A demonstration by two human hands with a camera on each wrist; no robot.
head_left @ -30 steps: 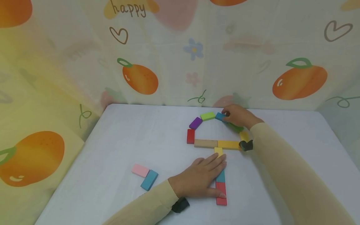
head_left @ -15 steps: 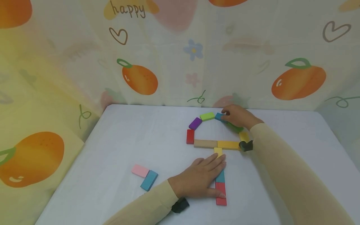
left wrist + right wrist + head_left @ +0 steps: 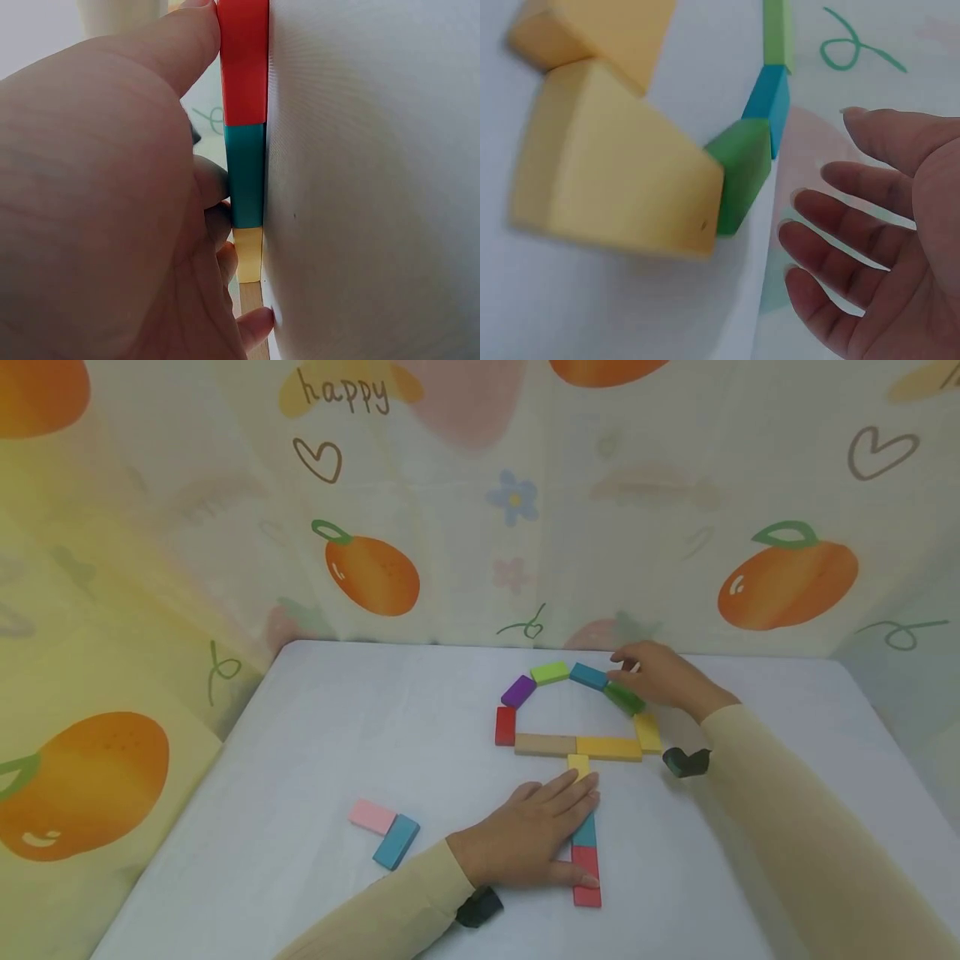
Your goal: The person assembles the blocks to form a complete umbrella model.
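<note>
Coloured wooden blocks form an arch over a straight row, with a column below it. My left hand (image 3: 528,835) lies flat over that column, fingers straight across its yellow block (image 3: 578,765), teal block (image 3: 584,832) and red block (image 3: 586,864). At the arch's upper right, my right hand (image 3: 667,678) hovers beside the blue block (image 3: 588,676) and dark green block (image 3: 624,697). In the right wrist view its fingers are spread and loosely bent, apart from the green block (image 3: 742,172) and holding nothing. A yellow block (image 3: 647,733) stands at the arch's right foot.
A tan block (image 3: 545,744) and an orange-yellow block (image 3: 608,748) make the row. Red (image 3: 506,726), purple (image 3: 518,692) and light green blocks (image 3: 550,672) complete the arch's left side. A pink block (image 3: 372,816) and another blue block (image 3: 396,842) lie at left on the white table (image 3: 300,727).
My right hand has let go of the blue block and moved right, uncovering the blue, green and yellow blocks. The left hand stays in place.
</note>
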